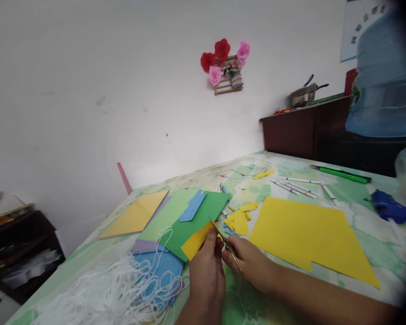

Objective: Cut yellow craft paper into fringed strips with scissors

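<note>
Between thumb and fingers my left hand [208, 262] pinches a small yellow paper piece [194, 243], held over the green sheets. My right hand [248, 259] is closed around a pair of scissors [235, 258], whose blades point up and left across the right edge of that piece. Beneath lie a dark green sheet [209, 207] and a light green one, with a cut blue strip [193, 206] on top. To the right is a large yellow sheet [307, 237] with a notch in its near edge. Yellow scraps [239, 222] lie just beyond my hands.
A heap of white cord [111, 293] covers the near left, partly over blue sheets [155, 266]. Several markers [297, 187], a green cutter knife [345, 175] and a dark blue object [392, 206] lie at the right. A water jug [387, 81] stands beyond.
</note>
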`<state>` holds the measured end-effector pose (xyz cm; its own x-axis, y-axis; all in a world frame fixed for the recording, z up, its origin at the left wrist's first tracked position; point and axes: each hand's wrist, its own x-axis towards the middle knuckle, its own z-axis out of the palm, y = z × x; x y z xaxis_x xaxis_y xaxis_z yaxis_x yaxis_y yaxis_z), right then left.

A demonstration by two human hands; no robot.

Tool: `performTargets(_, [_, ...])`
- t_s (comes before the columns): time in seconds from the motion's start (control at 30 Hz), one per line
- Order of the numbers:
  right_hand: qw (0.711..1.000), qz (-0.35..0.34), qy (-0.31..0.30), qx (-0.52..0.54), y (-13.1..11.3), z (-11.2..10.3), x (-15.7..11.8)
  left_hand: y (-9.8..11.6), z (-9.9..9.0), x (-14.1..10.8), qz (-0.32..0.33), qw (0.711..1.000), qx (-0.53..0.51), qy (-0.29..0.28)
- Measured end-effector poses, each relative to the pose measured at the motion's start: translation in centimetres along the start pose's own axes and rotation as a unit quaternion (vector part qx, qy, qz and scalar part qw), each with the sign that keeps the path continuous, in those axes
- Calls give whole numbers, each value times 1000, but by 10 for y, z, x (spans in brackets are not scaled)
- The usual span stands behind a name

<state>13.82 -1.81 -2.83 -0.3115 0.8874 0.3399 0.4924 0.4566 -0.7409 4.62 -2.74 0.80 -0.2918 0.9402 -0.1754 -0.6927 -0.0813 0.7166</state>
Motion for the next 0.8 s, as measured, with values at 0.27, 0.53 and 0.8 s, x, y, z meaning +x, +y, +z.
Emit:
performTargets(0.27, [999,-26,-19,25,0,-2,-1,1,0,-3,-24,1000,-5,2])
performTargets(0.53, [999,-41,-13,28,-4,-4,-1,1,1,-6,-15,1000,-6,0])
performTargets(0.8, [998,-43,-14,40,-2,-2,0,1,2,-9,-46,999,-13,12])
